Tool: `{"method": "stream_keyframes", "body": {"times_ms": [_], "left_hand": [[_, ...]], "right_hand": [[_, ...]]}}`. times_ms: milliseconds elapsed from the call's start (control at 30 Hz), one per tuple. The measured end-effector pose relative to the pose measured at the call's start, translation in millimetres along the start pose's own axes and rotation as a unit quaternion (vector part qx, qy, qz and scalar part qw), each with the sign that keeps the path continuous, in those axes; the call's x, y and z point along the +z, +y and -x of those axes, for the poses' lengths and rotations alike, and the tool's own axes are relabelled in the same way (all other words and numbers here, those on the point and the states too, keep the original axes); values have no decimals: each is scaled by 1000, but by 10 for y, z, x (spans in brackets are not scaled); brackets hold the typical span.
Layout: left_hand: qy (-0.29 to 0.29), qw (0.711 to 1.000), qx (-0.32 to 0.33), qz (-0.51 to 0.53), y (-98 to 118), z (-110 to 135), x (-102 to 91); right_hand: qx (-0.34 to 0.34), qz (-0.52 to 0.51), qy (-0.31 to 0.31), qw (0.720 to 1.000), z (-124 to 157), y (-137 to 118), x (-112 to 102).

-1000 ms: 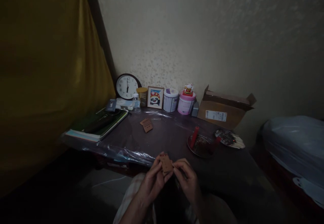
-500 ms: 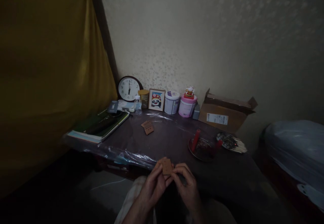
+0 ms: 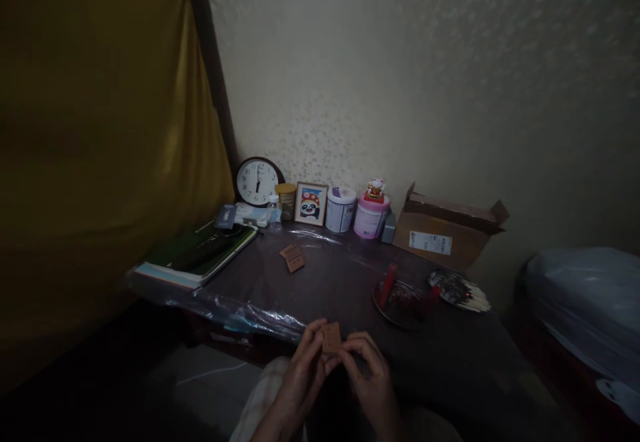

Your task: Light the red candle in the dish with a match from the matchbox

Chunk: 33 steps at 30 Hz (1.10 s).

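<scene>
A small flat brown matchbox [image 3: 331, 339] with faint marks on its face is held over the table's near edge. My left hand [image 3: 306, 369] grips its left side, the thumb along the edge and the fingers behind. The thumb and forefinger of my right hand [image 3: 369, 365] pinch its lower right corner. Whether anything thin sits between those right fingertips is too dark to make out. Farther off on the dark tabletop lie similar brown matchboxes [image 3: 293, 259], overlapping at an angle.
A plate [image 3: 400, 322] with red candles [image 3: 388, 285] stands to the right, beside burnt matches [image 3: 457, 292]. Books [image 3: 200, 255] lie left. Along the wall are a clock [image 3: 257, 182], picture frame [image 3: 311, 204], tubs [image 3: 341, 209] and a cardboard carton [image 3: 445, 229].
The view has tilted up slightly, so everything sits a little lower in the picture. Both hands keep nearly the same hold on the matchbox.
</scene>
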<state>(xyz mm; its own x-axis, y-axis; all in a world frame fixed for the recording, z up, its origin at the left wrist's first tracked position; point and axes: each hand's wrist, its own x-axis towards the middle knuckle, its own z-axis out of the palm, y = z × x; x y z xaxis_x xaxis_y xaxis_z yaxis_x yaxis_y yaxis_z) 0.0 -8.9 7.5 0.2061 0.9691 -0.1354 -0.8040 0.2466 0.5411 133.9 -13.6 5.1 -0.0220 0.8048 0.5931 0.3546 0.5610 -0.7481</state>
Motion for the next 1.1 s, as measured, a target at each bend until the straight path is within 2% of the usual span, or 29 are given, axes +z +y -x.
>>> {"method": "stream_keyframes", "body": {"times_ms": [367, 600, 867, 1100], "left_hand": [[-4, 999, 2, -54, -17, 14, -34], [18, 999, 0, -48, -47, -26, -63], [8, 997, 19, -68, -135, -64, -139], [0, 998, 4, -58, -109, -16, -113]], "right_hand": [[13, 7, 22, 1000, -36, 9, -33], [7, 12, 18, 1000, -15, 80, -34], [29, 3, 8, 1000, -21, 52, -36], [106, -59, 29, 992, -66, 57, -88]]}}
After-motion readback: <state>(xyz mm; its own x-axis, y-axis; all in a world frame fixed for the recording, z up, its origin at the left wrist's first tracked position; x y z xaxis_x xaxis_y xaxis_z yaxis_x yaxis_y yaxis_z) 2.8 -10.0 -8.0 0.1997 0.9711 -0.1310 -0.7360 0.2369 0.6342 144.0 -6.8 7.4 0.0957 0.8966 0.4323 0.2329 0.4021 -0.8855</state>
